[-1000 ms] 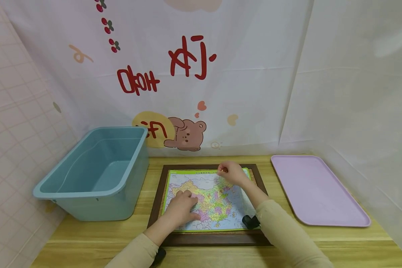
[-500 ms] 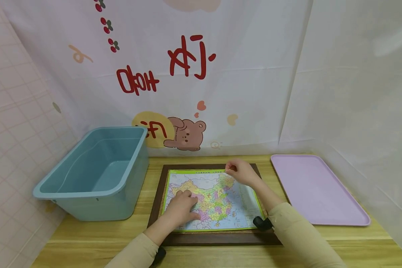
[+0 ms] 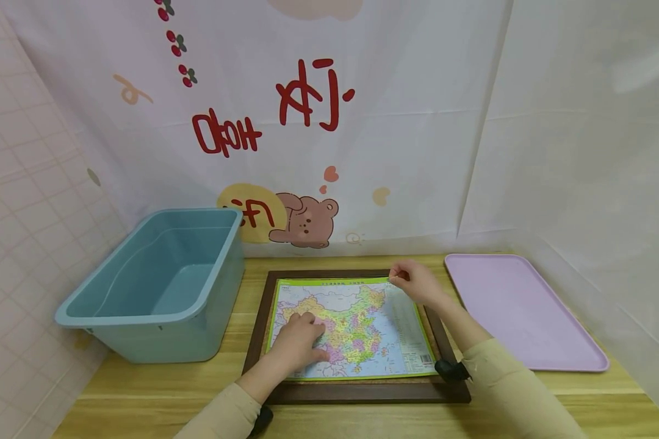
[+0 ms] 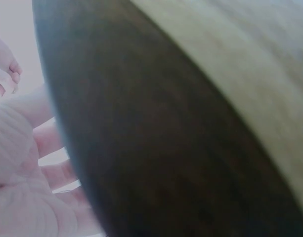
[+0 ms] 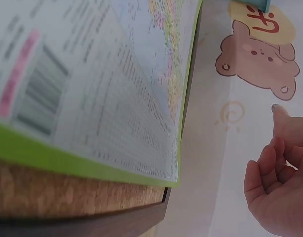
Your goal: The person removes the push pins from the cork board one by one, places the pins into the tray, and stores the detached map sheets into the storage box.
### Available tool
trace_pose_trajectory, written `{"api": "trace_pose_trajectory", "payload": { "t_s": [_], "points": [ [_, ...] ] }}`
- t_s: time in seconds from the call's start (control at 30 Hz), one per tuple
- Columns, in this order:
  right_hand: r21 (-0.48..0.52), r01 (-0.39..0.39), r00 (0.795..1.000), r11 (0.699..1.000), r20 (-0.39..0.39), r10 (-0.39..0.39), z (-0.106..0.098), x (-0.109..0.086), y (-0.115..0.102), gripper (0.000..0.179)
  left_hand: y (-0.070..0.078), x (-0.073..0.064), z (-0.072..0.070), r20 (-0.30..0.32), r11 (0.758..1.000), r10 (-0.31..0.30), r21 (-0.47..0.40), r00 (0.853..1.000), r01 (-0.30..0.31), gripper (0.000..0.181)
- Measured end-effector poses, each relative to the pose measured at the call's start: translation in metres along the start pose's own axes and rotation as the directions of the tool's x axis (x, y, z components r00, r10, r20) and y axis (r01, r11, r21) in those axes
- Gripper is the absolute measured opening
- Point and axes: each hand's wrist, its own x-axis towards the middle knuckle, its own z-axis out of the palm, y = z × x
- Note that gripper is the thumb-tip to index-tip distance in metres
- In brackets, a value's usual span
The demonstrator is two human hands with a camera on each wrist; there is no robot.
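Observation:
A printed, colourful map with a green border (image 3: 362, 329) lies on a cork board (image 3: 432, 332) with a dark wooden frame (image 3: 362, 393). My left hand (image 3: 299, 341) rests on the map's left part with spread fingers; in the left wrist view its palm (image 4: 22, 177) is partly behind the frame. My right hand (image 3: 417, 283) is at the map's upper right corner, fingers curled. In the right wrist view, the right hand (image 5: 280, 187) appears apart from that bare corner. A small grey thing (image 5: 275, 107) shows at its pinching fingertips; its kind is too small to tell.
A blue plastic tub (image 3: 159, 317) stands on the left of the wooden table (image 3: 362, 421). To the right lies a shallow pink-lilac tray (image 3: 527, 311). A white printed cloth (image 3: 406, 134) hangs behind.
My right hand has slid rightward along the map's top edge to near its corner, uncovering more of the map's right side. The left hand has stayed in place.

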Motion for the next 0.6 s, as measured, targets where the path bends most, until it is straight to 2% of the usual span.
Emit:
{"api": "trace_pose_trajectory", "payload": {
  "t_s": [0.23,0.6],
  "points": [
    [0.039,-0.038,0.999,0.999,0.007,0.038,-0.015,-0.010,0.005,0.013,0.001,0.000,0.000,0.003,1.000,0.001,0.004,1.000,-0.001,0.037],
    [-0.050,-0.072,0.995,0.996,-0.073,0.069,-0.033,-0.026,0.026,0.012,0.000,0.001,0.002,-0.003,1.000,0.001,0.016,1.000,-0.001,0.041]
  ]
}}
